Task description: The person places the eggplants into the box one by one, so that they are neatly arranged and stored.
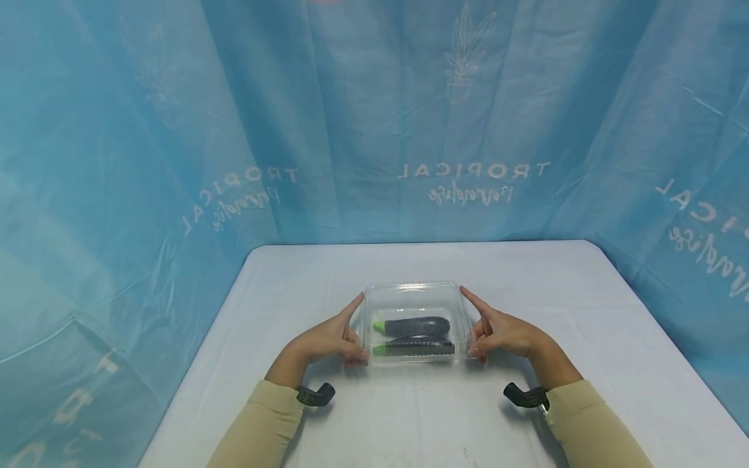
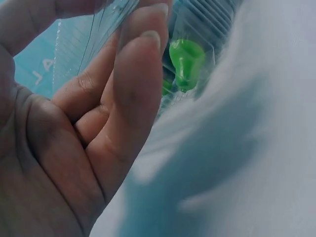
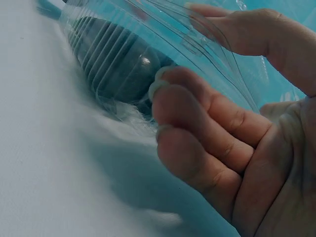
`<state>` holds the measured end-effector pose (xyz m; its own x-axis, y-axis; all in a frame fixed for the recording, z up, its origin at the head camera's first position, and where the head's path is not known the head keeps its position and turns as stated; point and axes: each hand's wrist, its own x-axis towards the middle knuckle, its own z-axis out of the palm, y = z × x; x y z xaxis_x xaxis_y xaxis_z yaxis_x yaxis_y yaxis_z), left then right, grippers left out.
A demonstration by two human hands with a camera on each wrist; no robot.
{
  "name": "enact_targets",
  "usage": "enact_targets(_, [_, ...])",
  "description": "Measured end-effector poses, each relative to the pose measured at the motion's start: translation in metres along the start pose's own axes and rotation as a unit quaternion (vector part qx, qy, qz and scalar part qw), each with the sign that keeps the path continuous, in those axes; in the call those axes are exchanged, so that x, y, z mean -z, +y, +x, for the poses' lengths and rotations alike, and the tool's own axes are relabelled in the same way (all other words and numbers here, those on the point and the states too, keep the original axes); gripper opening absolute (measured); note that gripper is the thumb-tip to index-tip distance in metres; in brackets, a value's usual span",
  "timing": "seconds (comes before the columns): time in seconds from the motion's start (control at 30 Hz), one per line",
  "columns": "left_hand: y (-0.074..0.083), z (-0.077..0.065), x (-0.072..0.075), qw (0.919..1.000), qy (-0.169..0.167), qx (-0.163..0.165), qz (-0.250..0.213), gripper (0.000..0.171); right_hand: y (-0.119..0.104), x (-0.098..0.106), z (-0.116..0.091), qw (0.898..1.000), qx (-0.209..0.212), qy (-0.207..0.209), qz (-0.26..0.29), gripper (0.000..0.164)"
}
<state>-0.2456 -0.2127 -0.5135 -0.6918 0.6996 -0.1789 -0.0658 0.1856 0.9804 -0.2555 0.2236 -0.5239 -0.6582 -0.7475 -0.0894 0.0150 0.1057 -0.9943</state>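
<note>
A clear plastic box [image 1: 412,296] with ridged sides sits on the table in the head view. Inside lies a dark eggplant [image 1: 418,326] with a green stem end pointing left. A similar dark shape shows through the ridged near wall; I cannot tell whether it is a second eggplant or the same one. My left hand [image 1: 330,338] holds the box's left side, index finger at the far corner and thumb at the near one. On the other side my right hand [image 1: 506,331] grips the right edge likewise. Both wrist views show the remaining fingers curled against the plastic.
A white cloth covers the table [image 1: 415,416]. Blue curtains [image 1: 363,130] with mirrored lettering hang behind it and along both sides. Each wrist carries a black strap with a camera mount [image 1: 316,394].
</note>
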Motion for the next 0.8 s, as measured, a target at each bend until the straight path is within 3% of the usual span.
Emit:
enact_targets(0.5, [0.0017, 0.0013, -0.0021, 0.9992, -0.007, 0.007, -0.04, 0.136, 0.0055, -0.001, 0.0007, 0.999, 0.016, 0.002, 0.03, 0.133])
enact_targets(0.8, [0.0018, 0.0023, -0.0006, 0.9991, -0.009, 0.014, -0.038, 0.136, 0.0052, -0.0007, 0.0007, 0.999, 0.021, -0.005, 0.044, 0.134])
